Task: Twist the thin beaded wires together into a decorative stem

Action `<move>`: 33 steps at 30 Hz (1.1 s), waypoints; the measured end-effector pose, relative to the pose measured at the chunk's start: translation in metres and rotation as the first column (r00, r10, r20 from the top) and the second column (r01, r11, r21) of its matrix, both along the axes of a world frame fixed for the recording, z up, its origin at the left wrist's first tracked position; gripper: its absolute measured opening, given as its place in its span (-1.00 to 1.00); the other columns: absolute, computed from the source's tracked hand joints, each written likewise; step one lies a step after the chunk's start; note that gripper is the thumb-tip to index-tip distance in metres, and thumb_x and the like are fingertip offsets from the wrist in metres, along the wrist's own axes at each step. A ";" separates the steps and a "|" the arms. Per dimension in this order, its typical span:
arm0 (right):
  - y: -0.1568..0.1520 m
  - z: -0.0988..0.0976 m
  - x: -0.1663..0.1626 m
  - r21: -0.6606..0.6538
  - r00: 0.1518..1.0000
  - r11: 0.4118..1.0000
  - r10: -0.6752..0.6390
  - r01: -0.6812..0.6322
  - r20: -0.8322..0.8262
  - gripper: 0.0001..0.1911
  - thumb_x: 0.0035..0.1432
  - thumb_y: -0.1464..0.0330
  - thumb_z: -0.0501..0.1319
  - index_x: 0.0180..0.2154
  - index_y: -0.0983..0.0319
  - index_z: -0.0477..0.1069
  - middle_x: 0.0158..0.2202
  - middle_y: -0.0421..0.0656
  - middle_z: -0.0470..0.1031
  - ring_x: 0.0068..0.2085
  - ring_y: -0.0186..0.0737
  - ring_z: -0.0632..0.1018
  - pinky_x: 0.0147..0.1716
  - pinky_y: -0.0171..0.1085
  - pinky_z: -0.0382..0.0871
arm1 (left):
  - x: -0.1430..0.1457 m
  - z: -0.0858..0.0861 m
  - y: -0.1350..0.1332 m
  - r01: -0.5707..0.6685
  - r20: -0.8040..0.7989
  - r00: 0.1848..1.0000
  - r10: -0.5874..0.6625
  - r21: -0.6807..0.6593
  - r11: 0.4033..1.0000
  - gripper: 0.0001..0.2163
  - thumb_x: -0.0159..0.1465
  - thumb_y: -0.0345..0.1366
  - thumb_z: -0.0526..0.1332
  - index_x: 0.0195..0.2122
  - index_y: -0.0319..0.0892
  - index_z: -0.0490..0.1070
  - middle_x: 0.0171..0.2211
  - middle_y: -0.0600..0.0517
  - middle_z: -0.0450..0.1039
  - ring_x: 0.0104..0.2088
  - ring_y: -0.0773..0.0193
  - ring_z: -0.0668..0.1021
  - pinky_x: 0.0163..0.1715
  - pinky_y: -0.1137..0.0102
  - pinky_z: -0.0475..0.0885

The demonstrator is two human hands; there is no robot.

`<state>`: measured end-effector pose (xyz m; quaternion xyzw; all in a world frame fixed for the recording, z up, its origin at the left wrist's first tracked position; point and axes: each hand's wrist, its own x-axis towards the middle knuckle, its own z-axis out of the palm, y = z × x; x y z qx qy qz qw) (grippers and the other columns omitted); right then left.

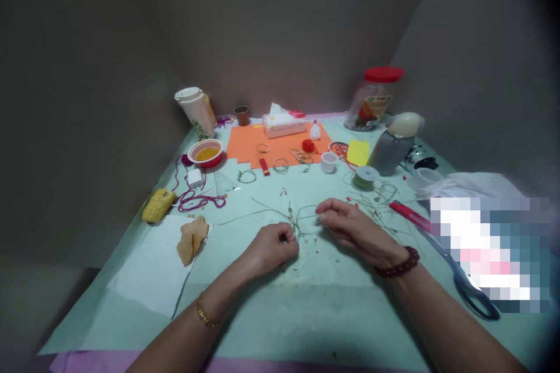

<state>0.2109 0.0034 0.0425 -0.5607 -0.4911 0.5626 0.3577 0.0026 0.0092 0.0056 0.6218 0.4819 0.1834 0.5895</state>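
Note:
Near the middle of the table, my left hand (273,247) is closed in a pinch on thin green cord (269,208), whose loose ends fan out to the left and away from me. To the right, my right hand (350,227) pinches another strand of the same cord, which curves across between the two hands. A small charm or bead (290,210) shows on the cord just beyond my left fingertips. Tiny bits lie scattered on the table below. A spool of green cord (364,178) stands beyond my right hand.
Finished-looking cord loops (280,165) lie by an orange sheet (242,143). A red cutter (409,215) and scissors (470,291) lie at right. Purple cord (201,203), a yellow corn cob (158,205) and white paper (144,274) are left. A red-lidded jar (371,99) stands behind.

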 end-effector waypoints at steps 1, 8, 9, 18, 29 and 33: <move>0.000 -0.001 -0.002 0.063 0.986 0.998 0.018 -0.029 0.166 -0.81 -0.06 0.28 0.25 -0.34 0.20 0.38 -0.60 -0.33 0.24 -0.59 -0.42 0.18 -0.61 -0.39 0.02 | 0.000 0.000 0.000 0.001 -0.005 1.000 -0.001 0.003 1.000 -0.91 0.05 -0.30 0.15 -0.50 -0.17 0.23 -0.69 0.20 0.19 -0.73 0.46 0.30 -0.69 0.54 0.17; 0.002 -0.008 -0.009 0.180 0.924 0.964 -0.244 0.197 0.294 -0.80 0.04 0.26 0.11 -0.55 0.20 0.24 -0.64 -0.27 0.27 -0.61 -0.38 0.23 -0.63 -0.36 0.07 | -0.001 0.000 0.000 0.019 -0.033 0.999 -0.019 0.021 1.000 -0.92 0.02 -0.32 0.14 -0.52 -0.17 0.23 -0.70 0.19 0.18 -0.72 0.45 0.31 -0.69 0.55 0.15; 0.002 -0.008 -0.005 0.116 0.932 0.952 -0.303 0.284 0.201 -0.79 0.06 0.23 0.10 -0.53 0.19 0.22 -0.62 -0.27 0.28 -0.64 -0.40 0.20 -0.66 -0.36 0.06 | -0.002 0.000 0.000 0.021 -0.036 0.999 -0.021 0.024 0.999 -0.92 0.01 -0.32 0.14 -0.52 -0.17 0.23 -0.69 0.19 0.19 -0.72 0.46 0.31 -0.69 0.55 0.15; -0.020 0.001 0.010 0.575 0.620 0.739 -0.644 0.351 0.449 -0.80 0.08 0.29 0.14 -0.22 0.21 0.35 -0.30 -0.09 0.45 -0.44 -0.25 0.38 -0.41 -0.23 0.29 | -0.002 -0.001 -0.001 0.013 -0.048 0.999 -0.012 0.029 1.000 -0.93 0.02 -0.32 0.14 -0.51 -0.18 0.24 -0.68 0.18 0.21 -0.71 0.44 0.35 -0.69 0.54 0.17; -0.007 -0.028 -0.044 0.312 0.832 0.922 0.020 -0.229 0.554 -0.84 0.11 0.47 0.04 -0.50 0.21 0.27 -0.50 -0.24 0.36 -0.44 -0.32 0.35 -0.43 -0.34 0.15 | -0.002 0.002 -0.001 0.007 0.022 1.000 -0.006 -0.058 0.998 -0.92 0.07 -0.30 0.12 -0.46 -0.17 0.22 -0.61 0.15 0.32 -0.70 0.44 0.38 -0.68 0.52 0.22; -0.007 -0.027 -0.042 0.268 0.846 0.938 0.046 -0.219 0.532 -0.84 0.11 0.44 0.03 -0.51 0.20 0.27 -0.56 -0.27 0.35 -0.49 -0.32 0.33 -0.48 -0.35 0.11 | -0.001 0.002 -0.004 -0.021 -0.027 0.999 0.022 0.034 0.999 -0.82 0.18 -0.18 0.10 -0.38 -0.19 0.31 -0.63 0.14 0.32 -0.69 0.45 0.32 -0.65 0.52 0.18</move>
